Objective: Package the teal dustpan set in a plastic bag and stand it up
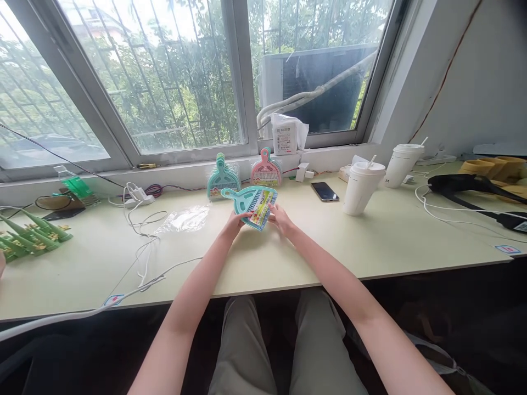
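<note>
Three dustpan sets (251, 206); two lidded cups (362, 186); one phone (324, 191); green pieces (33, 233), perhaps six.

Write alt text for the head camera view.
Both hands, left hand and right hand, hold a teal plastic mini dustpan with a printed label above a pale green desk by a window, two white lidded paper cups nearby.

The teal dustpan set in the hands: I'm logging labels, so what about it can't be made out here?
Head view only:
- Print on the colourful card of the teal dustpan set: too small and blurred to read.
- Its lower edge and underside: covered by the left hand and right hand.
- Whether a brush sits inside: hidden by the card.
- Each hand's grip: fingers curl beneath, out of sight.
</note>
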`<move>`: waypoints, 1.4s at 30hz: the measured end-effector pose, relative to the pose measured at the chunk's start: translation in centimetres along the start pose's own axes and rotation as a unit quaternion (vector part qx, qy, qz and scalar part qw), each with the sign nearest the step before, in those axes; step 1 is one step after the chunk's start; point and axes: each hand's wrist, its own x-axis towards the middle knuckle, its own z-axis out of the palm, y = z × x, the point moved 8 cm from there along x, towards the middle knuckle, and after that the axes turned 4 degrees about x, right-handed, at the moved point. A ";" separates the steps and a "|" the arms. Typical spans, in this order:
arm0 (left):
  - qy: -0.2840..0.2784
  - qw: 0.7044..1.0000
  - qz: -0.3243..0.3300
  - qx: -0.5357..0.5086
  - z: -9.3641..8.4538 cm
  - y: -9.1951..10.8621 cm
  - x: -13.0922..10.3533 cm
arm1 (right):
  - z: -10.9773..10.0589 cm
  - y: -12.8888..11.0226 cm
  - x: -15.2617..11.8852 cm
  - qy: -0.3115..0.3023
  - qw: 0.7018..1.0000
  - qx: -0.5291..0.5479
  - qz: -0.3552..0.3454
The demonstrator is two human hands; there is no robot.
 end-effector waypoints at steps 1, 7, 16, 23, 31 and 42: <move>-0.007 1.000 -0.005 0.003 0.0 -0.1 0.0 | 0.4 0.7 0.0 -0.024 0.999 0.037 0.031; -0.024 1.000 -0.006 0.003 0.1 -0.1 -0.3 | 1.0 0.8 -0.4 -0.042 0.992 0.100 0.061; -0.076 0.993 -0.011 0.086 -0.9 1.5 -0.3 | 0.8 0.0 -0.8 -0.039 0.990 0.122 0.063; 0.425 0.718 0.061 0.548 -13.4 6.8 -3.9 | -0.4 0.2 -0.3 -0.005 0.991 0.115 0.065; 0.173 0.716 0.084 0.671 -10.4 4.9 -1.0 | -2.5 0.6 0.5 0.072 0.986 0.135 0.059; 0.120 0.754 0.111 0.637 -7.8 3.8 -0.4 | -4.7 0.7 0.7 0.139 0.979 0.140 0.049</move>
